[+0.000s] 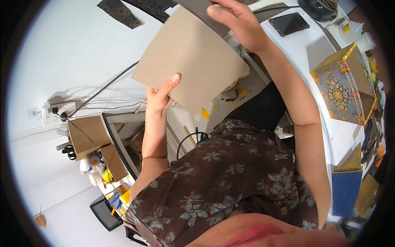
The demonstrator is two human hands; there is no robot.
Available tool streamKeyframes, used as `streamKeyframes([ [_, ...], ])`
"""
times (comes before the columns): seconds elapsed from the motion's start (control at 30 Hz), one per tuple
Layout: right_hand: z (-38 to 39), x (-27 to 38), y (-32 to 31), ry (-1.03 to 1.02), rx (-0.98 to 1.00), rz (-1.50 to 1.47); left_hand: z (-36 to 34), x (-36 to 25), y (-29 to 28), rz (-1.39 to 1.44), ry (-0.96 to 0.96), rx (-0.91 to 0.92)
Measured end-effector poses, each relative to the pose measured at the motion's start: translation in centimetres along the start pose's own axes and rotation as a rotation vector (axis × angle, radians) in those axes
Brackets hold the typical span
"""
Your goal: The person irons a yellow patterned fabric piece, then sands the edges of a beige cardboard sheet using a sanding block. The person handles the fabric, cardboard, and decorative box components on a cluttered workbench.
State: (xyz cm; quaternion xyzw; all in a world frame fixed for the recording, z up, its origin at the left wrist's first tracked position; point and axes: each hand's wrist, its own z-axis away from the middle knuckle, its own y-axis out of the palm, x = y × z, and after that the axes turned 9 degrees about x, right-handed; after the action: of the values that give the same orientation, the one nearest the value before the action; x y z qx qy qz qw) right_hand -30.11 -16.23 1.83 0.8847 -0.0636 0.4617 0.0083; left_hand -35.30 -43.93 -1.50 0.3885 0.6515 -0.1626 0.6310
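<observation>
A flat tan square of board [193, 57] is held up in front of me. My left hand [160, 95] grips it by its near left edge, the thumb lying on the face towards me and the other fingers hidden behind. Beyond the board's far right edge is my right hand [242, 29], its fingers stretched out and partly blurred at the top of the picture. I see nothing held in it. Behind the board, dark patterned material [154, 8] shows at the top.
On the white table to my right lie a black phone [289, 24], a patterned box with gold edges [339, 90] and a blue panel [346, 193]. At left, cables run from a power strip [59, 113] above a cardboard box [86, 133]. Orange scraps [205, 114] lie below the board.
</observation>
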Motion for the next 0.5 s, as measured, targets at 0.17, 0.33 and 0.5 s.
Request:
streamKeyframes([
  [0.17, 5.2, 0.5, -0.7, 0.211, 0.127, 0.122, -1.0, -1.9, -1.2, 0.069, 0.075, -0.025],
  [0.33, 7.1, 0.4, -3.8, 0.172, 0.031, -0.034, -0.8, -2.4, -1.7, 0.066, 0.103, -0.095],
  [0.5, 4.2, 5.1, -3.8, -0.069, 0.247, 0.141, -1.8, -1.8, -1.9, -0.114, 0.235, 0.025],
])
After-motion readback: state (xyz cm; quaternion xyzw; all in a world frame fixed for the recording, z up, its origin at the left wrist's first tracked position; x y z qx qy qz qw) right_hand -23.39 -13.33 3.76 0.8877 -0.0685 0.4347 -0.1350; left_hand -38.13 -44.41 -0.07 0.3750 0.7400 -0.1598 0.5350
